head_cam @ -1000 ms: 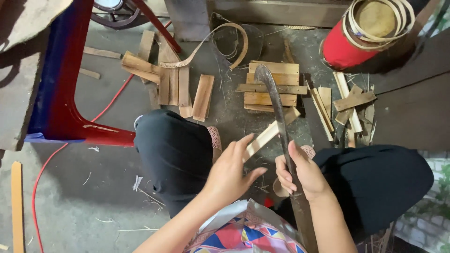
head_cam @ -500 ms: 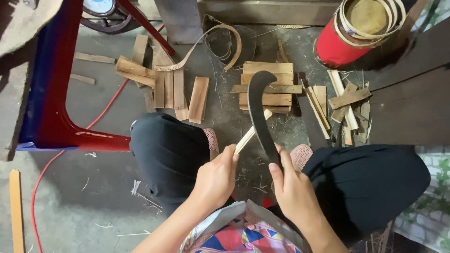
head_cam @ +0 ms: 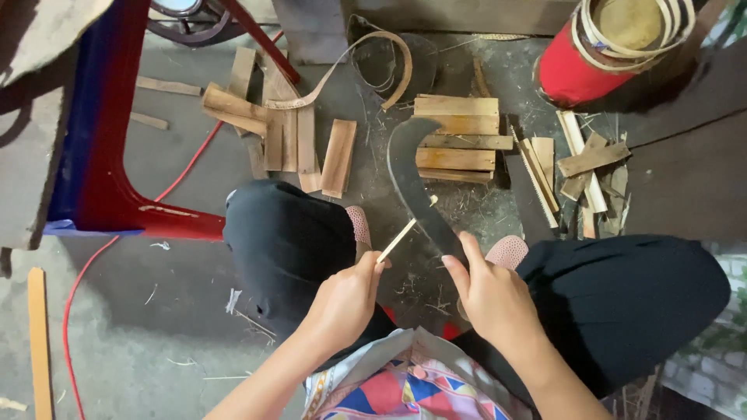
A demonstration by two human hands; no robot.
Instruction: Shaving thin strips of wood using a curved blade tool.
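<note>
**Hands on stick and blade**

Left hand pinches the lower end of a thin pale stick, which slants up and to the right from the fingers until its tip meets the knife. Right hand is wrapped around the knife's handle, the dark curved blade rising ahead of it between the knees, above the wood pieces on the ground.

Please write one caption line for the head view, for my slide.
Left hand holds a thin bamboo strip against the curved blade gripped by the right hand.
</note>
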